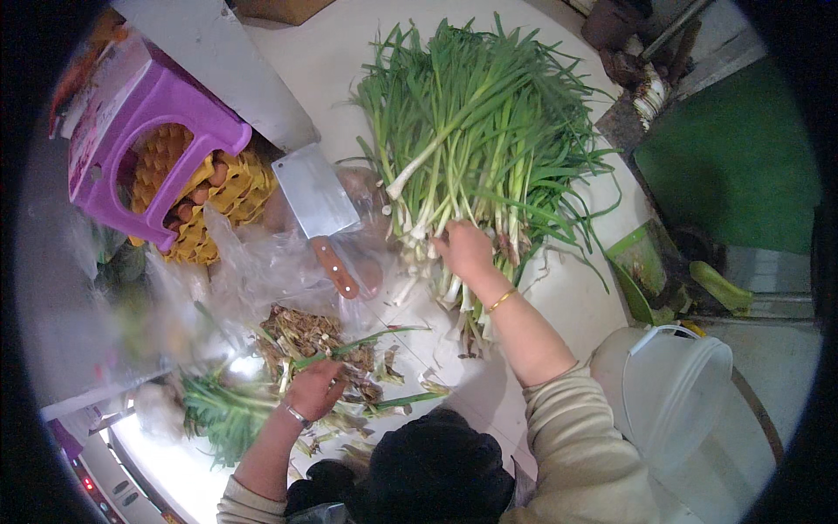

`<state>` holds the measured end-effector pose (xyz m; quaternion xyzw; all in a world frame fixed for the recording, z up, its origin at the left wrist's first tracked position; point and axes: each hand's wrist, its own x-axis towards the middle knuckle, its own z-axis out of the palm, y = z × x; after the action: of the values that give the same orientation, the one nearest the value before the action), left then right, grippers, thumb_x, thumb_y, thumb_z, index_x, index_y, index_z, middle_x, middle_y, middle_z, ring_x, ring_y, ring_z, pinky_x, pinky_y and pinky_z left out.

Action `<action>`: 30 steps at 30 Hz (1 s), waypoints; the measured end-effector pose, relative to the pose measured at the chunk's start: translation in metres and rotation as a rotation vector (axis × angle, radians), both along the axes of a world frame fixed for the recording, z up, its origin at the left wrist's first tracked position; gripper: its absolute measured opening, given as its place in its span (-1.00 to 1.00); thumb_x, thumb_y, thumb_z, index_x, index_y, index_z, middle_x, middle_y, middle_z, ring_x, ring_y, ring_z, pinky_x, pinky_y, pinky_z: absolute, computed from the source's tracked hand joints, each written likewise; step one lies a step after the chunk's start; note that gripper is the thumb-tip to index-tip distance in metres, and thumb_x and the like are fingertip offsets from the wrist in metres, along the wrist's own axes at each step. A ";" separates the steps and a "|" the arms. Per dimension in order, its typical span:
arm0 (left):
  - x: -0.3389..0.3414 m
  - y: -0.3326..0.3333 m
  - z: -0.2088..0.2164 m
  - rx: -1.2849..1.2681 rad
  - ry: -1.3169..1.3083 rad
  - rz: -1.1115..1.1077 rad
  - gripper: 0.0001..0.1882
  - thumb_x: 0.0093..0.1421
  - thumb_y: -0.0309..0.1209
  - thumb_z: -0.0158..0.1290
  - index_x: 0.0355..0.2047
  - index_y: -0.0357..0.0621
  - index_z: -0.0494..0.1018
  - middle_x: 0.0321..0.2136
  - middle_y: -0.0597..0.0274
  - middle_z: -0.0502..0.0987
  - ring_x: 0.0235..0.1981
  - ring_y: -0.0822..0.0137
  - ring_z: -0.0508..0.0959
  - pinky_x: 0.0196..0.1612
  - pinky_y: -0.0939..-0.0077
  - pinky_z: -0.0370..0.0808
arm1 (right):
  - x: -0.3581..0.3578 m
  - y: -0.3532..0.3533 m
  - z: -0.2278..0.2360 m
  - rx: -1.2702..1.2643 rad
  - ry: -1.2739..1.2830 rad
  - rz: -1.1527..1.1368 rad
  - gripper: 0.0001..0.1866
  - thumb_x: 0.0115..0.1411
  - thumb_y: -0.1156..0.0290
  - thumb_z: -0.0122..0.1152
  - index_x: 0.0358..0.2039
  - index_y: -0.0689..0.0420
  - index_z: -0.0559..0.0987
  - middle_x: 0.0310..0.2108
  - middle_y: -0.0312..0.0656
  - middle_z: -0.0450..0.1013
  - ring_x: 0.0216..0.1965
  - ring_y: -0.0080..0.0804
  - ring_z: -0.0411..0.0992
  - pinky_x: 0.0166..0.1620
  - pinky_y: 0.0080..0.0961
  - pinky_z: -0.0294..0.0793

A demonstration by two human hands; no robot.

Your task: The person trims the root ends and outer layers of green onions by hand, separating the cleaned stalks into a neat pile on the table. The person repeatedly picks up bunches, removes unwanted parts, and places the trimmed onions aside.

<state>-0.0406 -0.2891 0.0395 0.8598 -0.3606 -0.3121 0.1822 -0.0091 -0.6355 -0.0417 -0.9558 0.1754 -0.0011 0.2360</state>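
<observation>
Head view, looking down at a white table [559,297]. Right hand [465,249] at frame centre is closed around the white root ends of the big scallion pile [476,131], which fans out toward the top centre. Left hand [312,389] at lower left is curled around a few loose scallion stalks [367,341], sitting right over a heap of brown trimmings [301,330]. Cleaned bunch [218,415] lies just left of that hand. My read: we're mid-sort, roots and dead outer leaves coming off, stalk by stalk, most of the pile not yet done. Next move, as I judge it, calls for pulling a small clump free of the pile without dragging the rest, since the stalks are tangled. Cleaver [319,210] with a brown wooden handle lies left of centre on crumpled clear plastic bags [253,262], blade toward upper left, untouched, well apart from both hands. Packaging: purple plastic stool [157,144] at upper left, a white and pink printed box [100,109] against its left side, print too blurred to tell more. Yellow egg trays [218,196] with brown eggs under and beside the stool. White bucket [676,389] with a wire handle at lower right, contents not visible. Green panel [742,157] at right edge. No readable signs anywhere.
</observation>
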 end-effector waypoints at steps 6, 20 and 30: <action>-0.011 0.003 -0.004 0.085 0.138 0.067 -0.69 0.06 -0.34 0.01 -0.19 -0.20 0.34 -0.29 -0.09 0.43 -0.24 -0.05 0.43 -0.18 0.20 0.38 | -0.012 -0.016 -0.027 0.488 -0.115 -0.193 -0.79 0.00 0.33 0.17 -0.47 0.25 0.50 -0.61 -0.05 0.43 -0.55 -0.22 0.42 -0.42 -0.35 0.41; -0.022 -0.102 -0.042 -0.695 1.172 1.394 -0.77 0.16 -0.44 -0.13 -0.19 -0.26 0.34 -0.62 0.30 0.33 -0.66 0.46 0.32 -0.64 0.58 0.28 | -0.112 0.095 0.043 0.554 -0.329 0.215 -0.90 0.04 0.45 0.08 -0.41 0.16 0.50 -0.28 -0.10 0.37 -0.15 -0.23 0.26 -0.08 -0.37 0.24; -0.013 -0.089 -0.025 -0.628 1.121 1.159 -0.81 0.17 -0.36 -0.17 -0.34 -0.24 0.34 -0.75 0.39 0.18 -0.79 0.52 0.10 -0.75 0.62 0.03 | 0.013 -0.045 -0.007 0.588 -0.057 -0.517 -0.75 0.13 0.37 0.02 -0.45 0.36 0.42 -0.53 0.03 0.41 -0.51 -0.13 0.41 -0.40 -0.33 0.40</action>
<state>-0.0539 -0.3784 0.0146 0.5373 0.2080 -0.4341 0.6926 0.0039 -0.6808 -0.0487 -0.7712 0.3967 -0.0369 0.4965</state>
